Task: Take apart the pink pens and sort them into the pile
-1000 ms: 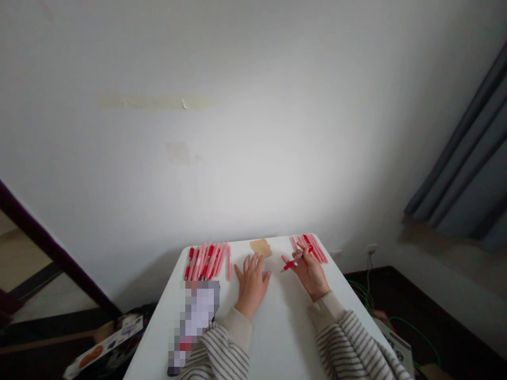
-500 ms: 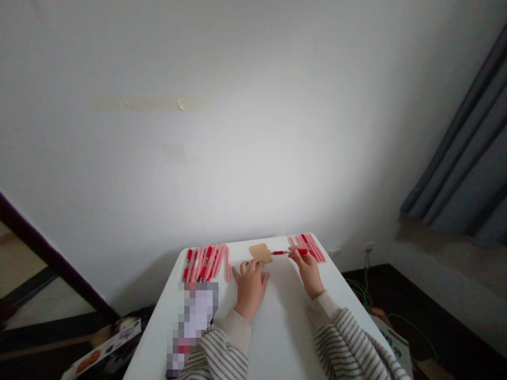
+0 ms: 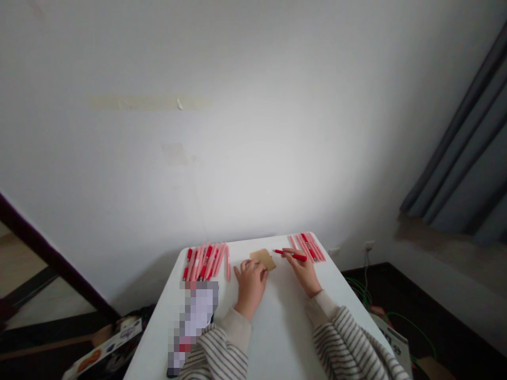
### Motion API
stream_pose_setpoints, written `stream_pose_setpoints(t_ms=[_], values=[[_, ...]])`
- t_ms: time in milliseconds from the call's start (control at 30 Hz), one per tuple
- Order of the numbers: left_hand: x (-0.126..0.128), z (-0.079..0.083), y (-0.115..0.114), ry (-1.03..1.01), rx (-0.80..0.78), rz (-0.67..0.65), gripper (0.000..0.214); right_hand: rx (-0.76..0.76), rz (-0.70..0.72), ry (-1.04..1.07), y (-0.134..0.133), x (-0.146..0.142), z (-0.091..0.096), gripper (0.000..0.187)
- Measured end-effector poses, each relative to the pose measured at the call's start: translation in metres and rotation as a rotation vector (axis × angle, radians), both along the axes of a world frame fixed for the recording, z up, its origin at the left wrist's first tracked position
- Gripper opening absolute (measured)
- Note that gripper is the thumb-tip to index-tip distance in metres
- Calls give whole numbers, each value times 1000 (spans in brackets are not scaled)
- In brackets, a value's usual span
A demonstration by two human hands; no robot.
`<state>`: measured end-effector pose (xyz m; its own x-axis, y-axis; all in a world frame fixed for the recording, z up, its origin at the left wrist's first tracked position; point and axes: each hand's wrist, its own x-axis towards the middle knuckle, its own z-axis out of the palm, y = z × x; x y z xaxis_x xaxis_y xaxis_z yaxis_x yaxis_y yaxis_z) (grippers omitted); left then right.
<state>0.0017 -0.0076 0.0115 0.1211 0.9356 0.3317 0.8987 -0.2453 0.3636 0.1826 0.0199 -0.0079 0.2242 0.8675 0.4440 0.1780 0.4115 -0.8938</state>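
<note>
A small piece of brown paper (image 3: 264,257) lies near the table's far edge. My left hand (image 3: 251,287) has its fingers bent over the paper's near side, with the thumb close to its lower right corner. In my right hand (image 3: 306,274) is a red pen (image 3: 300,258), pinched between thumb and fingers. Its metal tip points left, a short gap from the paper. Left of my left hand, one pink pen (image 3: 228,264) lies apart from a row of pink and red pens (image 3: 206,262). A smaller group of pens (image 3: 310,247) lies beyond my right hand.
The white table (image 3: 279,327) stands against a wall (image 3: 253,158). A blurred-out item (image 3: 198,316) lies by my left forearm. Green cables (image 3: 358,290) and boxes are on the floor at the right; a printed box (image 3: 105,348) stands at the left. A grey curtain (image 3: 455,174) hangs at the right.
The brown paper has turned and shifted slightly toward me and to the right. My left fingers have curled in. The pen in my right hand is now tilted, its tip clear of the paper.
</note>
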Motion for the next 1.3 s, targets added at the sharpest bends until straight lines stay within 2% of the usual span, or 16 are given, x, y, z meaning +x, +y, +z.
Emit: stream_pose_setpoints(t_ms=[200,500,900,1300], values=[[0,-1,2,-12,-10,21,20,28,-38,-31,2,-2,-4,28],[1,2,0,-35,-32,8,20,16,-7,-33,-7,-6,9,31],[-3,-6,-6,-28,-29,-43,29,64,1,-151,-1,-8,-5,17],[-3,-2,-7,-14,-60,-42,26,57,0,-208,1,-12,-2,18]])
